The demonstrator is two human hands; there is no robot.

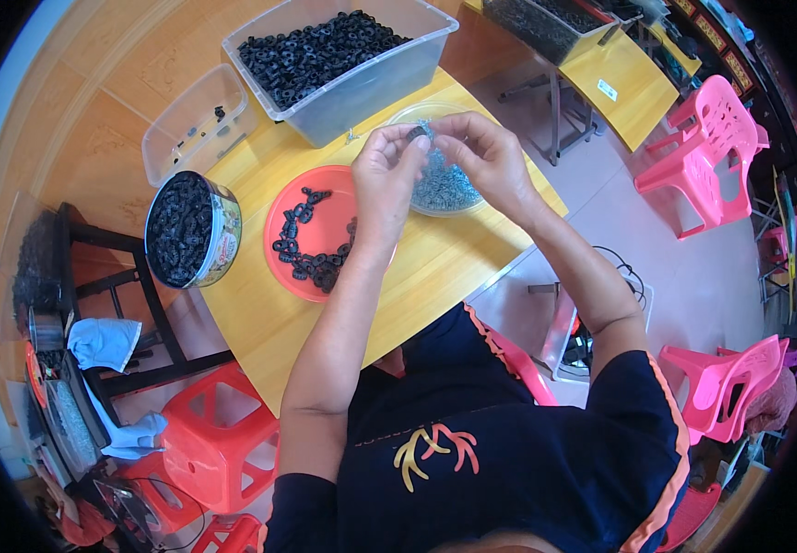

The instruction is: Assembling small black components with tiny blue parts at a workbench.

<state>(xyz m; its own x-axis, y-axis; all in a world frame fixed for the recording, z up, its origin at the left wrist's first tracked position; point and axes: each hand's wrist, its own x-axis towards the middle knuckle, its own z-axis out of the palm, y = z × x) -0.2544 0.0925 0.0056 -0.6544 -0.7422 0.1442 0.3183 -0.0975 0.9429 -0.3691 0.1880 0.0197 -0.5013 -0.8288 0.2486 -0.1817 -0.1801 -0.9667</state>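
Both hands meet above a clear round dish of small grey metal parts on the yellow table. My left hand and my right hand pinch one small black ring between their fingertips. Left of the dish lies a red plate with several black rings on it. A large clear bin full of black rings stands behind the hands.
A round tin packed with black rings sits at the table's left edge, beside a nearly empty clear tub. A red stool and a dark rack with blue cloths stand at left. Pink chairs are at right.
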